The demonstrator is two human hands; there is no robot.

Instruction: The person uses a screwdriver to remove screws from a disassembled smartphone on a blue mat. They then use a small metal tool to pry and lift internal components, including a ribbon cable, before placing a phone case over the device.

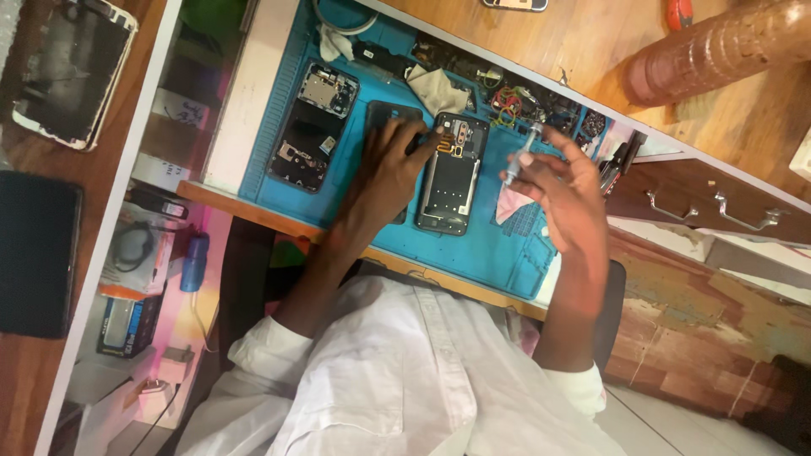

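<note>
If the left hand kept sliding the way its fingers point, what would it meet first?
Most likely the opened phone on the blue mat: the left hand has its fingertips at that phone's upper edge already. Whether they actually touch it is unclear.

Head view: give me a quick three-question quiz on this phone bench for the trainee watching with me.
1. True or false: the opened phone lies on the blue mat.
2. What does the right hand hold? A) a slim silver screwdriver B) a roll of tape C) a hammer
3. Fill in: the left hand rests its fingers at the top of the opened phone, over a dark ____ lying beside it.

Key
1. True. It lies face down with its back removed, between the two hands.
2. A. The tool is pinched in the fingertips, raised above the mat, not touching the phone.
3. Back cover, partly hidden under the hand.
</note>
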